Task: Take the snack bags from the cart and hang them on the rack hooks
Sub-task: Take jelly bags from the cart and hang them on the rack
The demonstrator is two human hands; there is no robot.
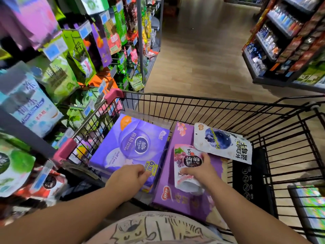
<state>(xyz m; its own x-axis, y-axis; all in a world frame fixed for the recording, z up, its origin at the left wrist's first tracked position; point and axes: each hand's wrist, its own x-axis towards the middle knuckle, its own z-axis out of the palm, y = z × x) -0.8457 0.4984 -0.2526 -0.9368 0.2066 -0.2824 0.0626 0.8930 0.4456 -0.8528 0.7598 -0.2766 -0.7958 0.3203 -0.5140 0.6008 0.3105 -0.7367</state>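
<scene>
"Gripping the grape snack bag (187,166), our right hand (200,170) has its thumb on the near face and its fingers (204,158) curled over the right edge. Do we agree?"

"We do. The pouch lies in the cart (211,110), on top of a flat purple box (177,196), with its white end towards us."

"And our left hand (131,175)?"

"Its fingers are loosely curled in, the thumb close to the fingertips, and we see nothing between them. It hovers over the near corner of the Vinda tissue pack (130,147). We cannot tell whether it touches the wrap."

"What do we make of the surfaces?"

"The grape pouch is glossy film, white and pink, with a grape picture and a dark round label. Just beyond it on the same box lies the blueberry snack bag (223,142), also shiny and white, printed with one big blue berry. We cannot tell if the two bags touch."

"And the rest of the load?"

"The tissue pack is a soft-looking block in smooth violet film. The box looks like printed card with straight edges. The cart is black wire mesh with pink plastic corner guards (114,94)."

"Where is the rack?"

"The rack (70,67) stands on our left, just beside the cart. It holds rows of flat green, purple and orange bags on metal hooks tipped with blue tags, and the nearest ones are blurred. Across the wood-look plank floor (202,59) stands a dark shelf unit (281,41)."
</scene>
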